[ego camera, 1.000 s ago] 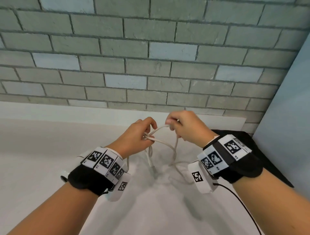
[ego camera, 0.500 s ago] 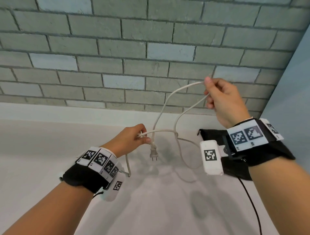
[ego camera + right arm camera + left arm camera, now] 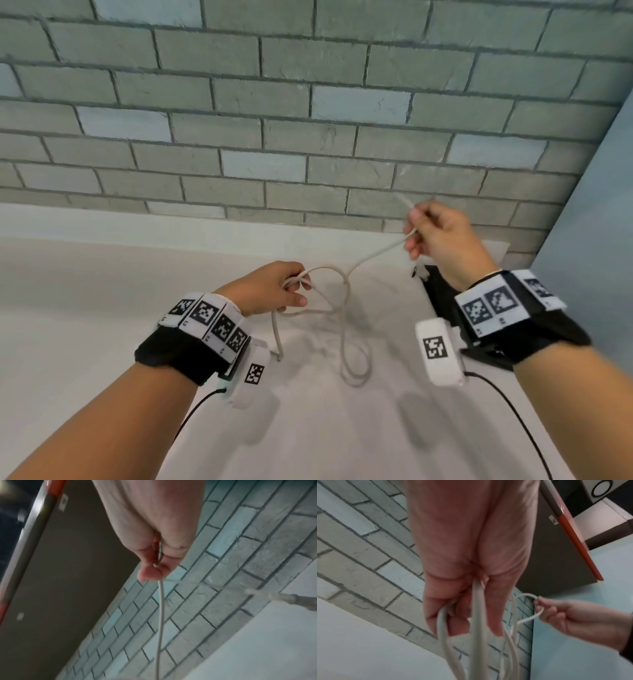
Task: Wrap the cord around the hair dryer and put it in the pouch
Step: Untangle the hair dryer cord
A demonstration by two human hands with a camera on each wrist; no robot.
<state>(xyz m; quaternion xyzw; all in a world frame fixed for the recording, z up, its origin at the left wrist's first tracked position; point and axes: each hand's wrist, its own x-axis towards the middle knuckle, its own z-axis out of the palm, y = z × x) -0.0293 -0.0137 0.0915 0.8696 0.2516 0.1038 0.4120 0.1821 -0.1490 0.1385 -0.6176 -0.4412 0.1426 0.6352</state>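
A white cord (image 3: 346, 294) hangs in loops between both hands above the pale counter (image 3: 102, 308). My left hand (image 3: 274, 289) grips several strands of the cord (image 3: 476, 615) in curled fingers. My right hand (image 3: 435, 240), raised to the right, pinches a length of the cord (image 3: 160, 601) between thumb and fingers; it shows also in the left wrist view as the right hand (image 3: 565, 616). A black pouch (image 3: 442, 294) lies on the counter under my right wrist, mostly hidden. The hair dryer's body is not in view.
A grey brick wall (image 3: 308, 120) runs along the back of the counter. A pale blue panel (image 3: 599, 240) stands at the right. Thin black cables (image 3: 507, 404) trail from the wrist cameras.
My right hand first rose to the right, drawing cord out of the left hand's bundle. It now sits lower, and the plug no longer hangs below my left hand.
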